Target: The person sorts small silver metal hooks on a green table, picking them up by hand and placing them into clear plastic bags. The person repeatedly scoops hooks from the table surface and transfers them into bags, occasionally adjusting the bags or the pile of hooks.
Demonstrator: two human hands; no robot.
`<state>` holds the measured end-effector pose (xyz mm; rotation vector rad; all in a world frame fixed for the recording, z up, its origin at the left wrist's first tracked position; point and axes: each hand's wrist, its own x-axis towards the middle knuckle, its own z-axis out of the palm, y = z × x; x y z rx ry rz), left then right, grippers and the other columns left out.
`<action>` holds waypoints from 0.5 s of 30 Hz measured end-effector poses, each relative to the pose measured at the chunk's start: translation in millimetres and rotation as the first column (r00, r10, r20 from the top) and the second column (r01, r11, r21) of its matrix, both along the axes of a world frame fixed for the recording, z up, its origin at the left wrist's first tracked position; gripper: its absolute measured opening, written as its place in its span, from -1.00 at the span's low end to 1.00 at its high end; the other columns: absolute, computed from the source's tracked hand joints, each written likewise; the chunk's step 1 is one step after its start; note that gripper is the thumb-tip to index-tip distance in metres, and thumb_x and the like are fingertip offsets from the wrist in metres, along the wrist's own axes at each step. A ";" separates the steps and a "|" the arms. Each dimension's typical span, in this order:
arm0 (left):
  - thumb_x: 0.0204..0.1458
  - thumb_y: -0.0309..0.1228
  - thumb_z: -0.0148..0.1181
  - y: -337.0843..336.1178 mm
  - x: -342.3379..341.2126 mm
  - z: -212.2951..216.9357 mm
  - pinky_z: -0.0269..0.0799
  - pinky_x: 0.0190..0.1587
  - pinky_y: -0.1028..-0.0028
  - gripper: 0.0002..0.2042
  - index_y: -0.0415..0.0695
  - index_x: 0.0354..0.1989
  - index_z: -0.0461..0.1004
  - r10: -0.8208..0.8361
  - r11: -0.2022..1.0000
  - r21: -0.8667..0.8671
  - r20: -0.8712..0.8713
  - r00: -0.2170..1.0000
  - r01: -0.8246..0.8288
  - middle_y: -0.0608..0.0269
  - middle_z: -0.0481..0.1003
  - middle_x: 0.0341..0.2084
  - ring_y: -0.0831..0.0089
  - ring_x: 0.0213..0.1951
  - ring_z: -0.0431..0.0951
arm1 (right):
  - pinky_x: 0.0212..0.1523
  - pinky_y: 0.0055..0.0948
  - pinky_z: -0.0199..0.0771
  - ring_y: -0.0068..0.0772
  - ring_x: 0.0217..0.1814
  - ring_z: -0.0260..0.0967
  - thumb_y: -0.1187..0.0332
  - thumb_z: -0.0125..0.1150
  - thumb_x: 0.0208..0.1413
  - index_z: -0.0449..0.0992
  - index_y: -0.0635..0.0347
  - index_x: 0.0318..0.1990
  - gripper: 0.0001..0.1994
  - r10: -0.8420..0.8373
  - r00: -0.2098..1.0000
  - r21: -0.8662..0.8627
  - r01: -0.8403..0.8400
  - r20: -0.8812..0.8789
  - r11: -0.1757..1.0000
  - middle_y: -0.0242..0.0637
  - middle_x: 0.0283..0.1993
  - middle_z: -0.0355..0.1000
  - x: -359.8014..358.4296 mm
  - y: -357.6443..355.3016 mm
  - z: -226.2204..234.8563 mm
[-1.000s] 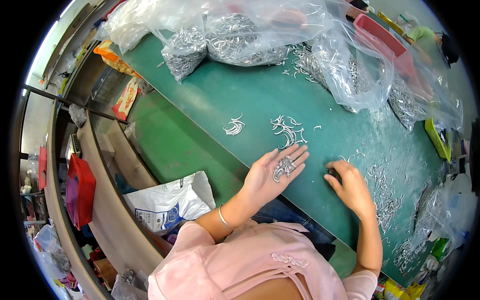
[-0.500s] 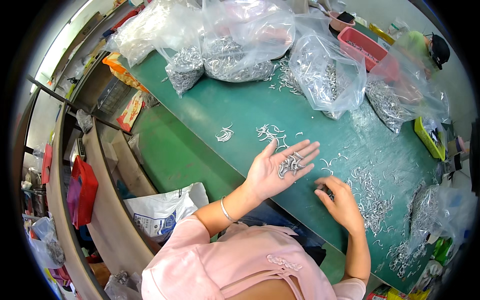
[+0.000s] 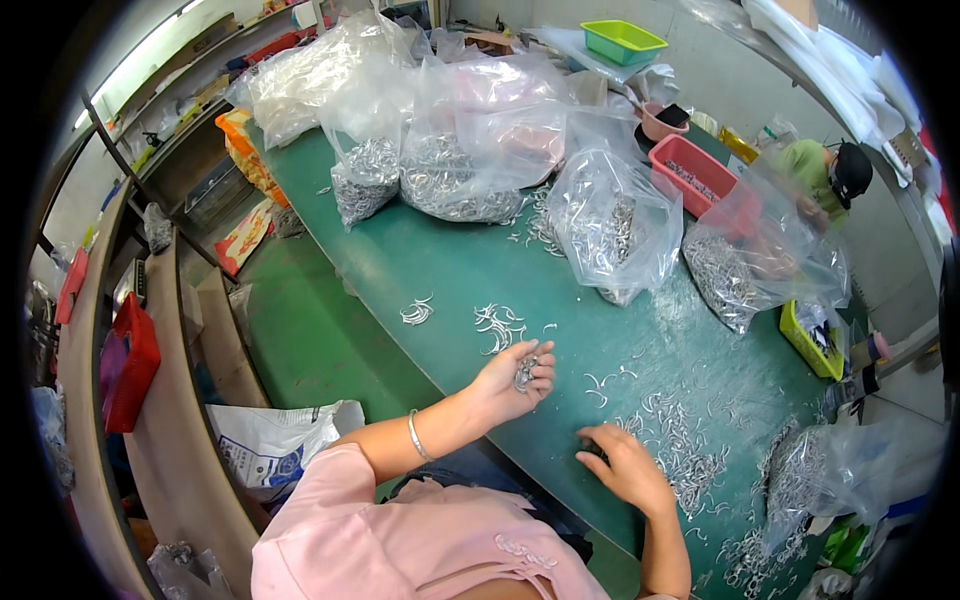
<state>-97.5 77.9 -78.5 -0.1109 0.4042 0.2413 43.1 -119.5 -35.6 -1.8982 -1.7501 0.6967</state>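
A handful of small curved silver metal pieces (image 3: pixel 525 374) lies in my left hand (image 3: pixel 507 388), whose fingers are curled up around them above the green table. Farther right, my right hand (image 3: pixel 632 470) is low over the tabletop, its thumb and fingers bent together; what they hold, if anything, is hidden. Beside it spreads a loose scatter of the same curved pieces (image 3: pixel 685 455). Beyond my left hand are a small heap of pieces (image 3: pixel 497 328) and, to its left, a smaller cluster (image 3: pixel 417 311).
Clear plastic bags of metal pieces (image 3: pixel 460 185) line the far side of the green table (image 3: pixel 400 260). A pink bin (image 3: pixel 690 175) and a yellow-green basket (image 3: pixel 812 340) stand at the right. Another person (image 3: pixel 825 175) is at the far right. Shelving (image 3: pixel 190 400) flanks the left.
The fingers of my left hand have curled over the pieces, which lay on an open palm before. The view has shifted, so the table and both hands appear lower and farther left.
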 end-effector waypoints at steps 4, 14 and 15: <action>0.25 -0.26 -0.05 1.0 1.9 20.7 -0.01 -0.67 0.64 -0.78 -0.08 -0.42 0.32 0.015 1.000 0.020 -0.094 0.995 -0.013 0.48 0.14 -0.69 0.67 -0.72 0.07 | -0.08 -0.21 0.42 0.02 -0.10 0.41 0.35 0.23 0.06 0.46 0.29 -0.07 -0.70 0.008 1.000 -0.027 -0.008 -0.025 1.000 -0.03 -0.17 0.45 -0.1 0.3 -0.7; 0.23 -0.18 0.01 9.2 3.8 10.6 -0.03 -0.71 0.64 -0.71 -0.03 -0.51 0.31 0.003 0.999 -0.031 -0.118 0.993 -0.007 0.51 0.10 -0.73 0.68 -0.73 0.05 | -0.05 -0.17 0.40 0.06 -0.07 0.39 0.30 0.22 0.07 0.46 0.30 -0.07 -0.68 0.028 1.000 -0.061 -0.028 0.002 0.998 -0.01 -0.16 0.44 -3.5 -12.9 -5.9; 0.23 -0.17 0.01 11.7 6.5 11.5 -0.03 -0.71 0.64 -0.71 -0.02 -0.51 0.31 0.019 0.999 -0.030 -0.108 0.994 -0.023 0.51 0.10 -0.73 0.68 -0.73 0.05 | -0.04 -0.16 0.39 0.06 -0.06 0.38 0.30 0.22 0.07 0.46 0.30 -0.07 -0.68 0.035 0.999 -0.057 -0.035 0.003 0.998 -0.01 -0.15 0.44 -2.4 -14.1 -4.4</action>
